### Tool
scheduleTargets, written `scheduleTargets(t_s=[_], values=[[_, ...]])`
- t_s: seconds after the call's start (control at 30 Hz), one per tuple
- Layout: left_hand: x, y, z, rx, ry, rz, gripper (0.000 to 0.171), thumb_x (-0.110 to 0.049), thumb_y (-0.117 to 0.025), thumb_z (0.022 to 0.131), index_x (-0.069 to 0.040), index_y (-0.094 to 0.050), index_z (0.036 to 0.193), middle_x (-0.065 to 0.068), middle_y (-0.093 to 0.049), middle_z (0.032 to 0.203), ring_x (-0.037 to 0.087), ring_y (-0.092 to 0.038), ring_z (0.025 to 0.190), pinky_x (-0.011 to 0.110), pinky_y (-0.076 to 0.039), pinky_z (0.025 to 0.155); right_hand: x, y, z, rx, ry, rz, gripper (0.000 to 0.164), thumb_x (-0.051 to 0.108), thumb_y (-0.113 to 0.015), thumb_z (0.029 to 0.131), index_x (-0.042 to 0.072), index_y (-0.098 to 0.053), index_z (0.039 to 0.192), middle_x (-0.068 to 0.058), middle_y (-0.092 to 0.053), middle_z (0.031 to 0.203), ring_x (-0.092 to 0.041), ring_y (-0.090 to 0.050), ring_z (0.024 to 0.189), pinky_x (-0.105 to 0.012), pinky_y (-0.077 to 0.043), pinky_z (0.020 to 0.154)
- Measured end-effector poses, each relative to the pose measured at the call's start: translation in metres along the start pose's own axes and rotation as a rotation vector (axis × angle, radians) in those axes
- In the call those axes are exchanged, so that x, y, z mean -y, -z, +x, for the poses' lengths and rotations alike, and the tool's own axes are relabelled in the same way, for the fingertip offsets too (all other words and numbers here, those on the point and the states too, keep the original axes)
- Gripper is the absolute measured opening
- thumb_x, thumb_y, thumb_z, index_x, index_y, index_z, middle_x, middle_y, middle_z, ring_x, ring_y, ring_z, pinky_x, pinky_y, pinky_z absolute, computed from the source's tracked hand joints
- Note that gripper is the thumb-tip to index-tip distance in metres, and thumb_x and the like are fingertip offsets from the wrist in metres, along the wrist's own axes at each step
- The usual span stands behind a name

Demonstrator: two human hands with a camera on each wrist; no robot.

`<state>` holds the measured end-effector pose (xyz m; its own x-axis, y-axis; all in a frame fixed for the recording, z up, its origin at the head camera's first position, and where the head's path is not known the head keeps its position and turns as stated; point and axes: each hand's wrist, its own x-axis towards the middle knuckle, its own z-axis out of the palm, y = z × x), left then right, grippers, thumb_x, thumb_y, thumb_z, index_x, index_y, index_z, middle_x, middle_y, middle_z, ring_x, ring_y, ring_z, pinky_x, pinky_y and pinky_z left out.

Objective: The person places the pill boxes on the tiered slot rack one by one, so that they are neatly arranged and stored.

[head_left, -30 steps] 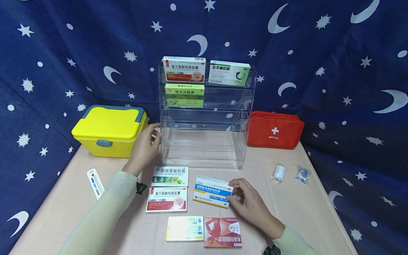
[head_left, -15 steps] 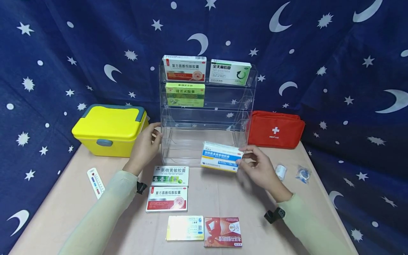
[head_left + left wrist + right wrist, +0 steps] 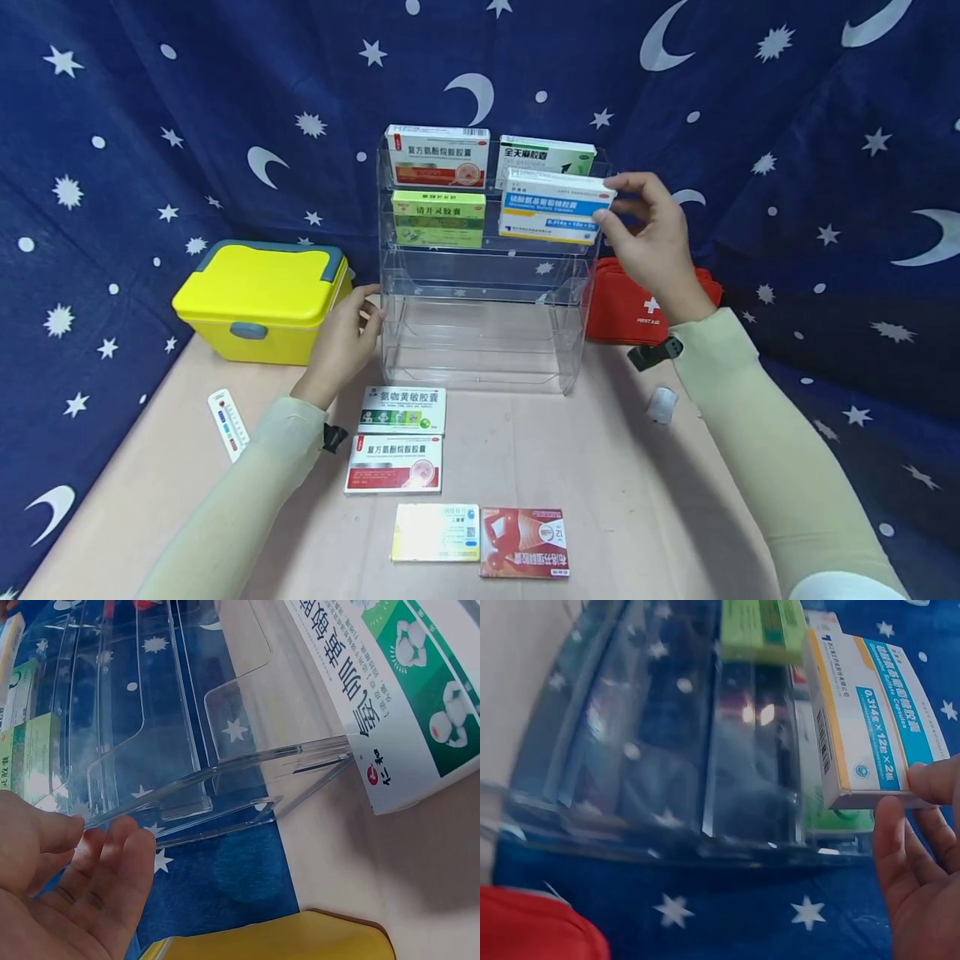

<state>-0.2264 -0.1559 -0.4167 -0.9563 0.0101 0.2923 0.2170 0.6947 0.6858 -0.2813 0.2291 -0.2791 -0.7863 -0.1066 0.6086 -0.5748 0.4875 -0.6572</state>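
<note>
My right hand (image 3: 651,237) pinches a white-and-blue medicine box (image 3: 555,208) by its right end. The box is raised in front of the clear display rack (image 3: 480,333), at its second tier, and covers part of a white-and-green medicine box (image 3: 551,155) on the top tier. To the left there stand a white-and-red box (image 3: 438,157) on top and a green box (image 3: 438,221) below it. With thumb and fingers, my left hand (image 3: 345,342) grips the edge of the rack's left side (image 3: 180,784).
On the table lie a white-and-green box (image 3: 402,409), a white-and-red box (image 3: 393,464), a yellow-white box (image 3: 435,533) and a red box (image 3: 525,542). A yellow case (image 3: 258,292) stands left, a red first-aid pouch (image 3: 622,308) right. A thermometer card (image 3: 228,425) and bandage roll (image 3: 662,406) lie outward.
My right hand has lifted the white-and-blue box off the table and carried it up and away to the rack's upper right. My left hand has stayed at the rack's side.
</note>
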Motion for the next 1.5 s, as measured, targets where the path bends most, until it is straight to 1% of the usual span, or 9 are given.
scheduleTargets(t_s=[0.1,0.17,0.33,0.47,0.7,0.8,1.13,1.33,1.5], values=[[0.001,0.000,0.001,-0.001,-0.004,0.002,0.044,-0.011,-0.060,0.103,-0.005,-0.050,0.145,0.009,-0.061,0.102,0.026,-0.061,0.085,0.041,-0.055,0.073,-0.009,0.001,0.021,-0.007,0.014,-0.082,0.035,0.004,-0.069,0.096,0.013,-0.060,0.129,0.002,-0.061,0.128,-0.015,-0.066,0.107,-0.021,-0.055,0.078],[0.001,0.000,0.001,-0.003,-0.007,0.002,0.044,-0.011,-0.060,0.103,-0.005,-0.050,0.145,0.009,-0.061,0.101,0.026,-0.061,0.084,0.041,-0.055,0.073,-0.012,-0.001,0.030,-0.001,0.032,-0.125,0.034,0.006,-0.069,0.096,0.014,-0.062,0.128,0.004,-0.061,0.127,-0.013,-0.066,0.106,-0.022,-0.055,0.078],[0.002,0.000,0.001,-0.007,-0.011,0.002,0.044,-0.010,-0.061,0.102,-0.005,-0.050,0.145,0.009,-0.061,0.101,0.026,-0.061,0.084,0.041,-0.055,0.073,-0.016,-0.008,0.037,0.031,0.048,-0.179,0.031,0.005,-0.071,0.095,0.012,-0.065,0.125,0.004,-0.061,0.125,-0.012,-0.066,0.105,-0.022,-0.054,0.075],[0.002,-0.001,0.001,-0.003,-0.007,0.002,0.044,-0.011,-0.060,0.103,-0.005,-0.050,0.145,0.009,-0.061,0.101,0.025,-0.061,0.084,0.040,-0.054,0.072,-0.020,-0.013,0.036,0.064,0.008,-0.193,0.031,0.007,-0.073,0.094,0.012,-0.066,0.124,0.005,-0.062,0.125,-0.011,-0.066,0.108,-0.023,-0.055,0.081],[0.001,-0.002,0.000,0.003,-0.003,0.007,0.044,-0.012,-0.059,0.103,-0.005,-0.050,0.145,0.008,-0.062,0.101,0.025,-0.061,0.083,0.039,-0.054,0.071,-0.024,-0.016,0.032,0.108,0.010,-0.266,0.025,0.015,-0.069,0.097,0.009,-0.067,0.121,-0.002,-0.064,0.124,-0.018,-0.067,0.110,-0.040,-0.057,0.086],[0.002,-0.001,0.000,0.001,-0.001,0.003,0.043,-0.013,-0.059,0.104,-0.006,-0.050,0.145,0.008,-0.062,0.100,0.025,-0.061,0.082,0.039,-0.053,0.070,-0.023,-0.016,0.032,0.117,0.000,-0.316,0.026,0.019,-0.068,0.098,0.010,-0.067,0.122,-0.003,-0.065,0.126,-0.019,-0.067,0.110,-0.042,-0.056,0.089],[0.002,-0.001,-0.002,-0.008,-0.016,0.010,0.043,-0.011,-0.061,0.103,-0.006,-0.051,0.144,0.009,-0.062,0.101,0.026,-0.062,0.084,0.041,-0.054,0.071,-0.022,-0.017,0.027,0.112,0.002,-0.382,0.024,0.021,-0.066,0.098,0.009,-0.069,0.119,-0.006,-0.067,0.120,-0.019,-0.069,0.104,-0.041,-0.057,0.087],[0.003,-0.001,-0.002,-0.006,-0.012,0.008,0.044,-0.011,-0.061,0.103,-0.006,-0.051,0.145,0.009,-0.062,0.102,0.025,-0.061,0.083,0.039,-0.054,0.070,-0.017,-0.015,0.025,0.070,-0.007,-0.424,0.026,0.025,-0.062,0.099,0.008,-0.071,0.117,-0.009,-0.065,0.115,-0.021,-0.069,0.096,-0.041,-0.057,0.081],[0.003,-0.001,-0.002,-0.001,-0.005,0.004,0.044,-0.012,-0.061,0.103,-0.006,-0.050,0.145,0.008,-0.062,0.102,0.025,-0.061,0.083,0.038,-0.053,0.070,-0.014,-0.011,0.012,0.057,0.003,-0.408,0.029,0.029,-0.061,0.100,0.008,-0.071,0.117,-0.008,-0.063,0.113,-0.019,-0.067,0.093,-0.038,-0.055,0.078]])
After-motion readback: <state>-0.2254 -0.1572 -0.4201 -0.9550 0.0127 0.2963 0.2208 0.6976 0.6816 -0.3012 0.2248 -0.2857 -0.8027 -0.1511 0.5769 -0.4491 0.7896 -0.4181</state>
